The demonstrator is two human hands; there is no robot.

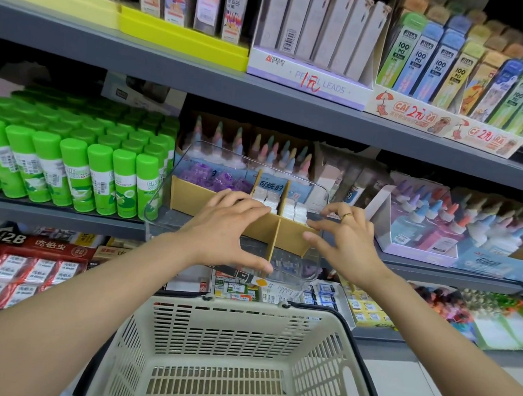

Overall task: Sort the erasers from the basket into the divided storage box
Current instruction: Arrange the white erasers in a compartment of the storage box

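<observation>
Green-capped glue sticks (81,168) crowd the shelf at left. Left hand (231,226), fingers spread, rests on the cardboard dividers (278,232) of the clear storage box (292,267), apparently steadying it. White erasers (280,202) fill the middle compartments. Right hand (348,236), fingers loosely spread, touches the box's right edge. Below, the cream basket (238,358) shows no erasers, so sorting seems nearly done.

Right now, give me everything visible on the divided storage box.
The divided storage box is a clear plastic bin with tan cardboard dividers, standing on the grey shelf edge beside green glue sticks. Purple erasers fill its left section, white ones two middle slots. The left hand and right hand touch its front, fingers spread.
</observation>
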